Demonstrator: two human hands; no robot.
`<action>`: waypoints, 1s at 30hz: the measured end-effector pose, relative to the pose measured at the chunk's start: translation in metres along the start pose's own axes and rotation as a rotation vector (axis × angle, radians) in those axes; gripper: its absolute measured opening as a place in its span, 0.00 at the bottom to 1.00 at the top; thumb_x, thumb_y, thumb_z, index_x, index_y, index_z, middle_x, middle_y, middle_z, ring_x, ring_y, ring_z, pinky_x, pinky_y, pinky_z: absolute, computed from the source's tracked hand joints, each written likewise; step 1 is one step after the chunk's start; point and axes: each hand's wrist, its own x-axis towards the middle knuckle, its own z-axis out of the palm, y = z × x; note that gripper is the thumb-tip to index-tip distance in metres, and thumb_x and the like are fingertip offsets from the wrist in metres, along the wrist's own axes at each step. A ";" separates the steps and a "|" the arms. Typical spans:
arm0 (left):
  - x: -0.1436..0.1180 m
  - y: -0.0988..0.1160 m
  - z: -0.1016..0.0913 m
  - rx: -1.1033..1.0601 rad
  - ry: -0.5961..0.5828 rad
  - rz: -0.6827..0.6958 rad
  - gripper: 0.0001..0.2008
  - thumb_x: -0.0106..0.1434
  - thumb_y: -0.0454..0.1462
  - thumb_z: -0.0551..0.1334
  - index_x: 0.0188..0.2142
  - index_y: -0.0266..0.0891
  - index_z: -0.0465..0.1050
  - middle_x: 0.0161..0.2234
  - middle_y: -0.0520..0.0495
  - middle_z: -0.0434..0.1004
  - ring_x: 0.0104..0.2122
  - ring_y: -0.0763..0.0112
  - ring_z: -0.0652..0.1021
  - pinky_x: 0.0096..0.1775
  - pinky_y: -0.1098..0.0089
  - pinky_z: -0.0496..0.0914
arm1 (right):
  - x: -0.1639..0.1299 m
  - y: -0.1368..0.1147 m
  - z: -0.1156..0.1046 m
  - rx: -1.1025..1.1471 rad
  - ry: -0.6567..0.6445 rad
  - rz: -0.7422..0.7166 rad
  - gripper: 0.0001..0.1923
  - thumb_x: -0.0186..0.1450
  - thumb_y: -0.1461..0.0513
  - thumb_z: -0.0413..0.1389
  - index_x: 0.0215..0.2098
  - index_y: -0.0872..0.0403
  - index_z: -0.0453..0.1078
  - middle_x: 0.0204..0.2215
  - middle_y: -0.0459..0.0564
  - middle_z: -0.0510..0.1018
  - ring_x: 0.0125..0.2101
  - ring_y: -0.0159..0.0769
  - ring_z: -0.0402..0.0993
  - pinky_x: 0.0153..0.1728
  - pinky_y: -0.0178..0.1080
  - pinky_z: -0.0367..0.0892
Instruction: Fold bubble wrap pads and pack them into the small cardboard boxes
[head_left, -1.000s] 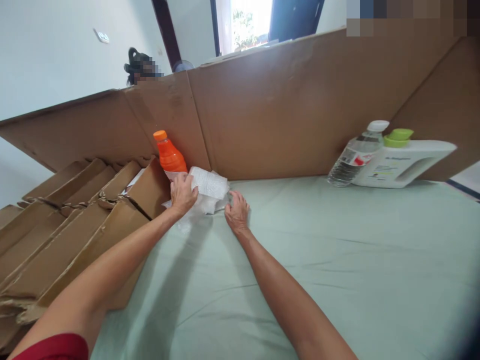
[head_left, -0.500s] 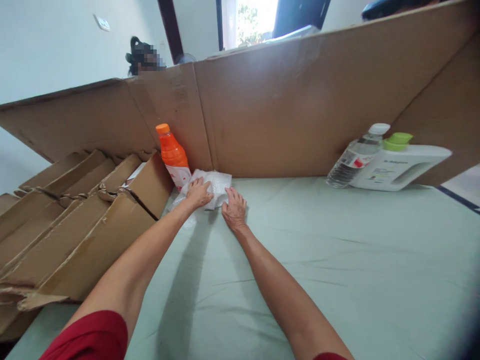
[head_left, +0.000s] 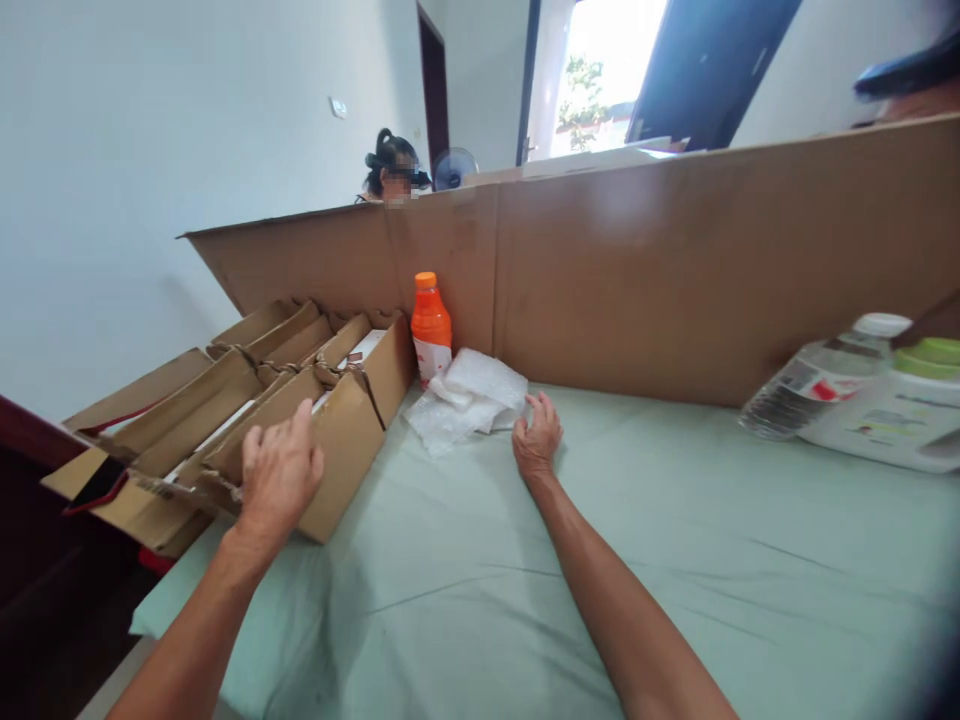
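Pale green sheet on the table, brown cardboard wall behind, white room. Left hand open, resting on the cardboard box. Right hand loosely curled, empty, touching bubble wrap beside the orange bottle. Bottle label too blurry to read.

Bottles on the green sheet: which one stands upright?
The orange bottle with the orange cap, upright against the cardboard wall. The clear water bottle leans tilted against the white jug.
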 end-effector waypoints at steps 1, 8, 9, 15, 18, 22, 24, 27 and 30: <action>0.000 -0.006 0.000 -0.004 -0.043 -0.026 0.28 0.65 0.32 0.53 0.64 0.31 0.63 0.43 0.33 0.82 0.44 0.49 0.81 0.53 0.50 0.69 | -0.001 -0.005 -0.004 0.010 0.012 -0.015 0.26 0.59 0.67 0.47 0.54 0.56 0.71 0.61 0.62 0.70 0.59 0.51 0.66 0.57 0.54 0.63; -0.043 -0.013 -0.008 -0.348 0.174 0.293 0.25 0.61 0.29 0.54 0.56 0.43 0.73 0.35 0.44 0.83 0.33 0.58 0.81 0.37 0.62 0.73 | -0.029 -0.043 -0.070 0.186 -0.021 -0.205 0.18 0.63 0.62 0.50 0.48 0.53 0.73 0.60 0.60 0.71 0.59 0.48 0.68 0.56 0.54 0.66; -0.056 -0.015 -0.014 -0.418 0.183 0.387 0.26 0.61 0.28 0.54 0.57 0.44 0.73 0.35 0.45 0.83 0.34 0.59 0.81 0.37 0.62 0.74 | -0.038 -0.048 -0.085 0.238 -0.069 -0.216 0.17 0.64 0.61 0.51 0.49 0.53 0.73 0.59 0.59 0.72 0.58 0.48 0.70 0.54 0.53 0.68; -0.134 -0.041 -0.052 -0.770 0.312 0.392 0.36 0.58 0.27 0.63 0.64 0.54 0.65 0.50 0.46 0.79 0.50 0.54 0.79 0.54 0.51 0.74 | -0.108 -0.060 -0.164 0.399 -0.461 -0.103 0.19 0.68 0.56 0.56 0.55 0.51 0.69 0.51 0.56 0.79 0.42 0.40 0.80 0.44 0.44 0.74; -0.161 -0.053 -0.029 -0.879 0.369 -0.037 0.35 0.57 0.32 0.68 0.64 0.49 0.66 0.55 0.43 0.75 0.52 0.52 0.77 0.57 0.48 0.71 | -0.145 -0.056 -0.186 0.398 -0.596 -0.043 0.22 0.67 0.55 0.57 0.59 0.50 0.67 0.53 0.57 0.78 0.44 0.41 0.80 0.42 0.43 0.75; -0.166 -0.052 0.029 -1.175 0.002 -0.388 0.41 0.56 0.42 0.70 0.66 0.45 0.58 0.61 0.38 0.69 0.55 0.52 0.75 0.58 0.49 0.69 | -0.181 -0.061 -0.189 0.394 -0.781 -0.071 0.32 0.66 0.52 0.58 0.66 0.51 0.61 0.60 0.59 0.73 0.52 0.46 0.76 0.44 0.45 0.76; -0.158 -0.042 0.048 -1.354 -0.165 -0.493 0.38 0.55 0.45 0.70 0.63 0.45 0.61 0.60 0.40 0.70 0.55 0.54 0.76 0.56 0.54 0.71 | -0.191 -0.069 -0.183 0.400 -0.829 -0.130 0.37 0.65 0.49 0.59 0.69 0.51 0.57 0.64 0.60 0.68 0.57 0.49 0.72 0.49 0.48 0.74; -0.149 -0.019 0.057 -1.553 -0.240 -0.565 0.30 0.56 0.46 0.69 0.57 0.44 0.66 0.53 0.44 0.76 0.53 0.58 0.77 0.54 0.62 0.72 | -0.199 -0.078 -0.174 0.388 -0.790 -0.181 0.43 0.63 0.47 0.61 0.71 0.51 0.53 0.65 0.62 0.66 0.60 0.53 0.69 0.53 0.51 0.72; -0.150 0.008 0.054 -1.619 -0.260 -0.583 0.31 0.55 0.46 0.70 0.57 0.44 0.65 0.52 0.45 0.76 0.53 0.59 0.77 0.54 0.64 0.71 | -0.199 -0.072 -0.176 0.348 -0.685 -0.118 0.41 0.62 0.47 0.61 0.68 0.52 0.57 0.60 0.62 0.72 0.54 0.54 0.73 0.50 0.52 0.73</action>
